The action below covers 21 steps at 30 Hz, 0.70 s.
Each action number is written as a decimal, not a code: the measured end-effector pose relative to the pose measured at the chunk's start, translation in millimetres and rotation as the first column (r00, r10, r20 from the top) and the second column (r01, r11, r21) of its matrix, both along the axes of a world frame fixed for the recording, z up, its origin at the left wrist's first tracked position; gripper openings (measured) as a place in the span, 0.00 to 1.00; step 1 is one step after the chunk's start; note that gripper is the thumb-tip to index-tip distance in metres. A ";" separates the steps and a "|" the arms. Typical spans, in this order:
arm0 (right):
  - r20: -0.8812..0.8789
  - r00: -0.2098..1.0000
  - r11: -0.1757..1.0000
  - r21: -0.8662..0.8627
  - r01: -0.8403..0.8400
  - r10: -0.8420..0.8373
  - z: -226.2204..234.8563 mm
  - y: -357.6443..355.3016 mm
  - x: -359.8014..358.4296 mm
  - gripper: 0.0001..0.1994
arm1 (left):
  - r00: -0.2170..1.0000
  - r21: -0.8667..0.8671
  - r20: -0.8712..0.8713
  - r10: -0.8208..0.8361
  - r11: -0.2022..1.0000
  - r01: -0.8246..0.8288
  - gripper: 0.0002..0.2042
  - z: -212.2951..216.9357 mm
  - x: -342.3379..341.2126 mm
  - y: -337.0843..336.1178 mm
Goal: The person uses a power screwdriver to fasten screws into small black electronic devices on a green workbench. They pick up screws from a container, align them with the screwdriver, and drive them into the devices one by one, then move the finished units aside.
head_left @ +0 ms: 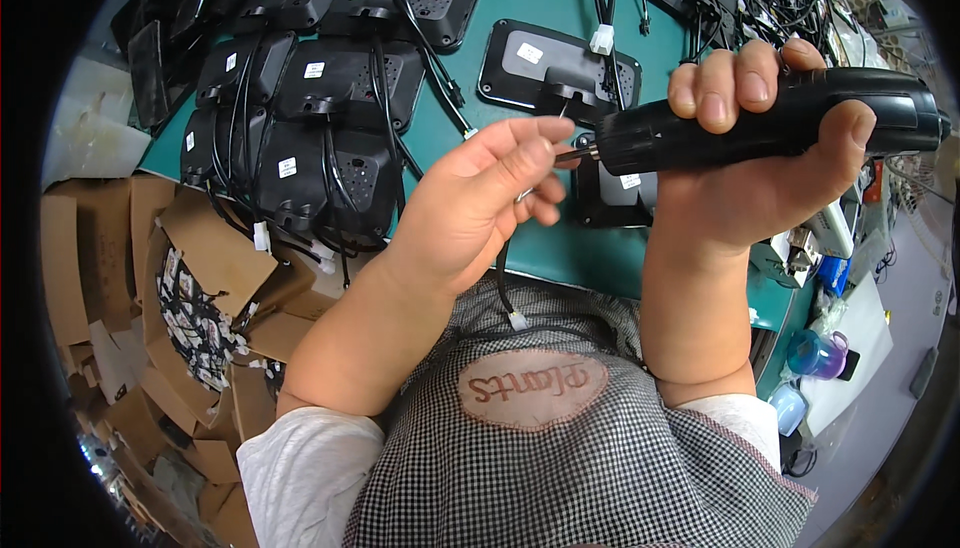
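Note:
My right hand [770,138] is wrapped around a black electric screwdriver [740,130], held level above the table with its bit pointing left. At the tip of the bit [578,155], my left hand [490,183] has its thumb and forefinger pinched together. A tiny silvery bit of metal shows among the left fingers, too small to name. Behind the hands, a black plastic housing [510,73] with a white label and a cable lies on the green table [560,244]. Another black housing [610,210] sits beneath the screwdriver, partly hidden by it and my hands.
Several similar black housings [345,83] with cables lie in rows at the left. Tangled black cables [770,13] fill the far right. Open cardboard boxes [215,258] stand below the table's left edge, one holding many small parts. A blue-purple cup [815,353] sits at the right.

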State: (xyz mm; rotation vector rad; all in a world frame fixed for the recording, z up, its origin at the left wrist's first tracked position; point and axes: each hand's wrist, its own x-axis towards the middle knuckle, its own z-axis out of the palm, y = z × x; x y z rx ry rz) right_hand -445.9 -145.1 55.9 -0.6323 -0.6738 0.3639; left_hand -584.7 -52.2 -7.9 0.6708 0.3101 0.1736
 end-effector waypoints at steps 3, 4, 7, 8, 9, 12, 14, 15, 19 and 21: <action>0.006 1.000 1.000 -0.008 0.018 -0.018 4.5 -1.3 0.9 0.24 | 0.999 0.004 -0.042 -0.024 1.000 0.024 0.12 -5.8 -3.9 4.1; 0.002 1.000 1.000 -0.002 0.014 -0.014 5.8 -1.5 1.2 0.24 | 0.998 -0.005 -0.054 -0.023 1.000 0.022 0.09 -5.8 -4.1 4.5; -0.015 1.000 1.000 0.013 0.008 -0.008 7.2 -1.8 1.8 0.24 | 0.995 0.077 -0.087 0.057 0.996 -0.050 0.09 -2.5 -1.8 0.5; -0.020 1.000 1.000 0.014 0.014 -0.013 7.6 -1.9 1.9 0.24 | 0.995 0.083 -0.085 0.061 0.995 -0.054 0.09 -2.0 -1.8 -0.6; -0.026 1.000 1.000 0.014 0.019 -0.018 7.9 -2.0 2.2 0.24 | 0.994 0.089 -0.083 0.066 0.994 -0.059 0.10 -1.5 -1.9 -1.5; -0.016 1.000 0.999 0.032 -0.009 0.010 7.1 -1.2 4.7 0.24 | 0.993 0.050 -0.074 0.089 0.995 -0.085 0.11 0.1 0.0 -4.2; -0.013 1.000 0.999 0.043 -0.014 0.014 7.6 0.3 4.9 0.24 | 0.992 0.030 -0.067 0.102 0.994 -0.101 0.12 0.9 2.2 -6.1; -0.011 1.000 0.999 0.049 -0.018 0.019 8.0 1.6 5.2 0.24 | 0.992 0.031 -0.063 0.107 0.994 -0.105 0.12 1.1 3.4 -7.0; -0.016 0.996 0.993 0.075 -0.090 0.091 10.8 8.9 12.7 0.23 | 0.980 0.361 -0.027 0.197 0.916 -0.174 0.15 2.3 7.6 -6.1; -0.009 0.995 0.993 0.062 -0.100 0.101 10.8 16.8 15.1 0.22 | 0.968 0.514 -0.052 0.245 0.838 -0.184 0.17 6.2 10.5 1.5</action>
